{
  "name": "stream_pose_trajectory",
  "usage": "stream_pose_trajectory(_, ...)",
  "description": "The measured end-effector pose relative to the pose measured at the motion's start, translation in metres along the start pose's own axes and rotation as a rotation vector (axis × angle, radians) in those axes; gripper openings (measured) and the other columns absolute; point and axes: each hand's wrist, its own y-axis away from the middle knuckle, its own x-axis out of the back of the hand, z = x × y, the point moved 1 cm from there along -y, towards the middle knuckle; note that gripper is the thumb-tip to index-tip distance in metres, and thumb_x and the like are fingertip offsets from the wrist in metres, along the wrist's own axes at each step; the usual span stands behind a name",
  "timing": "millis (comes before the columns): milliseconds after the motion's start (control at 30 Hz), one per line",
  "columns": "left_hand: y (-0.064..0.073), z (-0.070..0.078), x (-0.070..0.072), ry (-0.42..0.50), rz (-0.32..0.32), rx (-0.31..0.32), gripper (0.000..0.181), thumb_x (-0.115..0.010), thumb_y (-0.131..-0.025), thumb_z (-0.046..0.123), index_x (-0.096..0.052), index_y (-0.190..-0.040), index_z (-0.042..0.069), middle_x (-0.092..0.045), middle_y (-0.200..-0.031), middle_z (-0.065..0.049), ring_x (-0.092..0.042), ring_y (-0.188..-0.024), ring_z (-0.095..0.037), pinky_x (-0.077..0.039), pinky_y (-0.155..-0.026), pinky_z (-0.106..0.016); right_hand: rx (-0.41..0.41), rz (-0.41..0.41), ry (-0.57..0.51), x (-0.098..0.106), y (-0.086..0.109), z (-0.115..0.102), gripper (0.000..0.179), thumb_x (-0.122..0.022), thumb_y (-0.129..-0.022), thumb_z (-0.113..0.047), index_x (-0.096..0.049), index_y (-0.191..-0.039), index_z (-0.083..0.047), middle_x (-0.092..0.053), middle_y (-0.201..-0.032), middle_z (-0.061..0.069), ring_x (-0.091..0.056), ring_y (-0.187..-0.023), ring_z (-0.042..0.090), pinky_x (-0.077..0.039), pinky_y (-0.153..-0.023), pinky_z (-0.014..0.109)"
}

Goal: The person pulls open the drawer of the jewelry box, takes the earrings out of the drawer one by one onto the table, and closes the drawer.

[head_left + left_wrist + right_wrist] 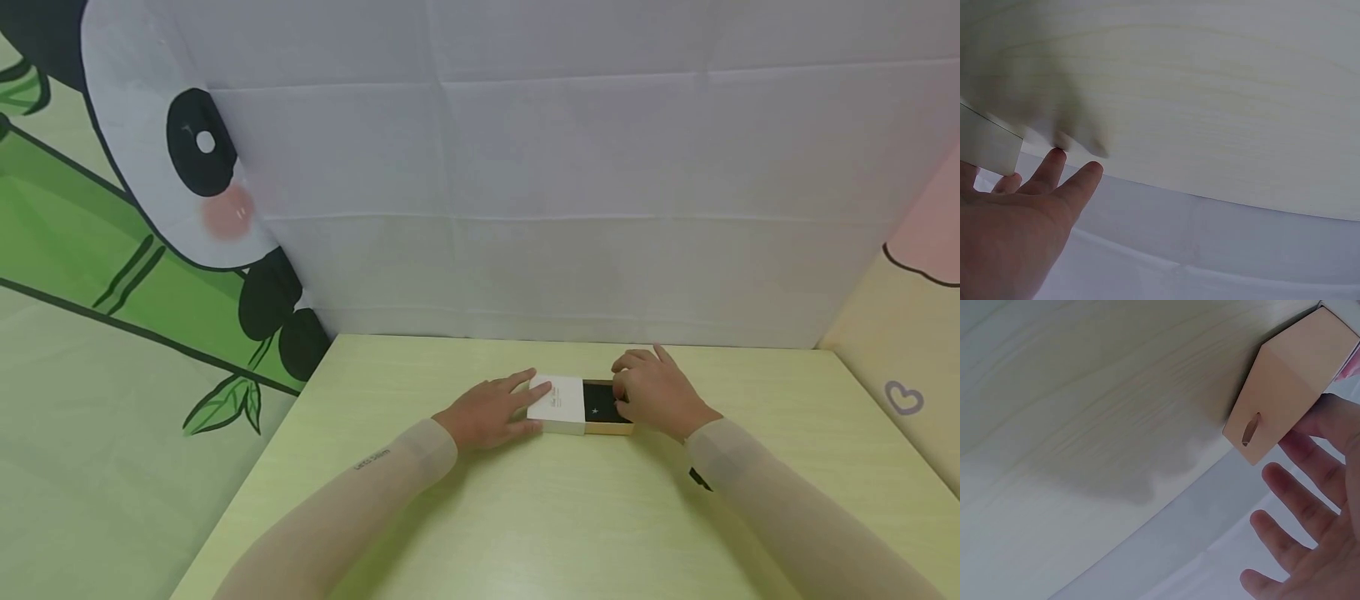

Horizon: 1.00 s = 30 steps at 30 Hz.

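A small box lies on the table, its white sleeve (564, 405) printed with fine text. Its tan drawer (609, 429) sticks out to the right and shows a black insert (598, 402) with a tiny star-shaped mark. My left hand (491, 410) holds the sleeve's left end, one finger on top and the thumb at the front corner; two fingers (1085, 182) stretch clear of it. My right hand (656, 393) reaches over the drawer with thumb and index finger at the insert. Its other fingers (1294, 497) are spread apart. I cannot tell whether the fingertips pinch anything.
The pale wood-grain table (450, 517) reaches back to a white creased cloth (540, 208). A panda and bamboo print (202, 200) covers the left side, and a cream and pink panel (915, 350) stands at the right. A slot (1251, 430) shows in the drawer's end.
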Motion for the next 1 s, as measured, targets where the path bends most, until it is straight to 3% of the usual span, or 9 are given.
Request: stream_pose_trajectory(1000,-0.0018,0.0014,0.0025,0.009,0.011,0.008,0.075,-0.056,-0.123,0.06,-0.03,-0.189,0.035,-0.03,-0.198,-0.008,-0.051,-0.175,-0.036,-0.046,-0.141,-0.064,0.004,-0.014,0.006,0.0063,-0.0012,0.0,0.023,-0.091,-0.095,-0.009,-0.079,-0.078,-0.02,-0.085,-0.136,0.013,-0.072,-0.145,0.043,-0.038,-0.138,0.083)
